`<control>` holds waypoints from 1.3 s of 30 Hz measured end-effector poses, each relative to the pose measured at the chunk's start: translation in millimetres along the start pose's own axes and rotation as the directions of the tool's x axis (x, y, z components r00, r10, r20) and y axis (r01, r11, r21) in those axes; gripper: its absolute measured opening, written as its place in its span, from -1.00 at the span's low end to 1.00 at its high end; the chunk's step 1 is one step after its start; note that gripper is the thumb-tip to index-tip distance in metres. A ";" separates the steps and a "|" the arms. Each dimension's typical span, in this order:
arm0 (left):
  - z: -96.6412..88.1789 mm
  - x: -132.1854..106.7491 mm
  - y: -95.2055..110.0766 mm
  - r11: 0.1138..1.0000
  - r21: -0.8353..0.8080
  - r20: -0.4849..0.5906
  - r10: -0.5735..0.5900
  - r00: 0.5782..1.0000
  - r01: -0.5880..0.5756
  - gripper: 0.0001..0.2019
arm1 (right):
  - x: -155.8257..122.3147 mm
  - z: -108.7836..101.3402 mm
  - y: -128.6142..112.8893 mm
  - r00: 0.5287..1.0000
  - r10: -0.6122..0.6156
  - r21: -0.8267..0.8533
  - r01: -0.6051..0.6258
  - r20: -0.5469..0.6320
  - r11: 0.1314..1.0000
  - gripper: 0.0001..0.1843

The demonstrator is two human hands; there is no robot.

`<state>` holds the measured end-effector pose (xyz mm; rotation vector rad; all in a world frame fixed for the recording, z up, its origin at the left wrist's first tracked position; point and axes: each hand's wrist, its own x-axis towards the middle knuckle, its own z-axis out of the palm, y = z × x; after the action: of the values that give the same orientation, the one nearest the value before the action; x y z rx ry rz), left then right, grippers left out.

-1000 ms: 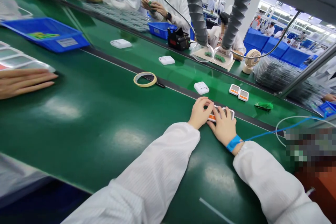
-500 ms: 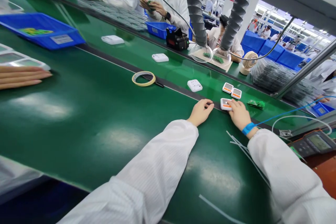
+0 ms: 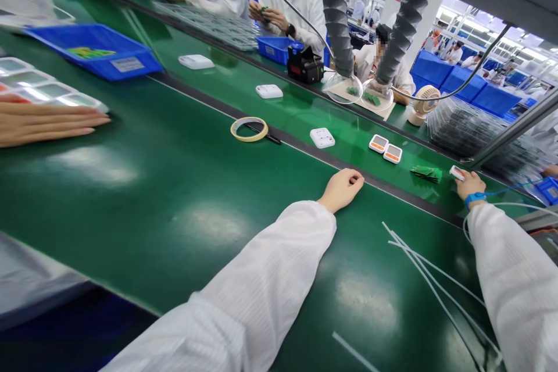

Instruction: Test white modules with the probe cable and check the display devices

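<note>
At the right end of the green bench, my right hand (image 3: pixel 471 186), with a blue wrist strap (image 3: pixel 475 197), grips a small white square device with an orange stripe (image 3: pixel 457 172). My left hand (image 3: pixel 342 190) rests by the dark strip at the bench's middle, its fingers curled in to the thumb and nothing visible in them. Two similar devices with grey screens (image 3: pixel 385 149) lie side by side between my hands, farther back. Closer to my right hand is a stack of green circuit boards (image 3: pixel 426 173). A white square casing (image 3: pixel 322 138) lies beyond my left hand.
A roll of tape (image 3: pixel 249 129) lies beside a black pen (image 3: pixel 274 139). Thin white strips (image 3: pixel 418 261) cross the near bench. Leftward are a blue tray (image 3: pixel 131 64) and another person's flat hand (image 3: pixel 47 122) by white-framed panels. Two ducts (image 3: pixel 337 17) hang over the far side, where co-workers sit.
My right hand has carried the device rightward, away from the two lying devices and past the circuit boards. My left hand's fingers have closed more. The view has shifted slightly.
</note>
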<state>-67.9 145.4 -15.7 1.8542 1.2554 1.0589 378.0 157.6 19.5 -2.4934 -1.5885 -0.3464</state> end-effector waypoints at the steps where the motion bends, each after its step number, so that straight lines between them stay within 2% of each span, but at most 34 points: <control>1: 0.0 -0.4 0.0 1.000 0.002 0.004 0.000 1.000 0.000 -0.81 | -0.3 6.0 1.2 1.000 -0.006 -0.004 0.006 0.010 1.000 -0.49; 5: -0.8 -1.8 0.9 1.000 0.005 0.022 -0.001 1.000 0.001 -0.80 | -3.2 20.9 -3.3 0.994 -0.063 -0.002 0.063 0.091 0.998 -0.38; 10: -1.9 -2.1 1.3 1.000 0.007 0.030 0.004 1.000 -0.004 -0.80 | -12.2 19.9 -15.3 0.989 -0.042 0.000 0.042 0.143 0.999 -0.31; 16: -1.2 -0.2 -1.5 1.000 0.011 0.032 0.011 0.999 -0.012 -0.78 | -29.7 6.9 -48.2 0.997 0.020 0.032 -0.022 0.074 0.999 -0.32; 20: -2.5 1.0 -2.7 1.000 0.012 0.039 0.013 0.999 -0.013 -0.77 | -43.4 -18.1 -83.0 0.993 -0.113 0.114 0.110 0.019 0.987 -0.36; 22: -3.6 1.5 -2.9 1.000 0.015 0.045 0.015 0.999 -0.015 -0.76 | -62.9 -39.1 -96.0 0.979 -0.202 0.162 0.199 0.004 0.967 -0.41; 24: -4.8 2.0 -3.3 1.000 0.022 0.053 0.016 0.998 -0.018 -0.74 | -98.4 -63.4 -101.7 0.959 -0.285 0.210 0.279 -0.002 0.937 -0.48; 26: -6.0 2.7 -4.5 0.999 0.033 0.058 0.018 0.998 -0.020 -0.72 | -148.7 -85.2 -100.1 0.926 -0.376 0.265 0.366 -0.012 0.892 -0.55; 28: -6.9 3.4 -6.3 0.998 0.050 0.061 0.021 0.998 -0.024 -0.69 | -204.6 -97.0 -93.6 0.872 -0.486 0.390 0.471 -0.068 0.791 -0.58; 29: -7.1 3.7 -7.0 0.998 0.061 0.062 0.025 0.998 -0.028 -0.68 | -230.3 -97.7 -89.6 0.866 -0.497 0.419 0.471 -0.054 0.776 -0.59; 31: -6.7 3.6 -7.1 0.995 0.090 0.067 0.037 0.997 -0.043 -0.66 | -270.1 -89.0 -81.7 0.885 -0.465 0.427 0.415 0.016 0.804 -0.60; 33: -5.7 1.6 -3.5 0.989 0.128 0.081 0.059 0.995 -0.069 -0.65 | -290.5 -72.6 -75.8 0.919 -0.386 0.388 0.329 0.078 0.861 -0.60; 35: -5.6 -3.3 4.0 0.979 0.166 0.121 0.095 0.988 -0.115 -0.65 | -294.8 -57.2 -72.8 0.937 -0.338 0.354 0.289 0.084 0.890 -0.60; 39: -19.3 -22.9 18.7 0.921 0.280 0.207 0.216 0.954 -0.269 -0.69 | -287.9 -47.4 -74.4 0.917 -0.391 0.403 0.329 0.081 0.854 -0.69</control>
<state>-82.1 119.2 3.2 2.3355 1.1568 0.8387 188.3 -73.6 -15.0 -1.9659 -1.9706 0.1227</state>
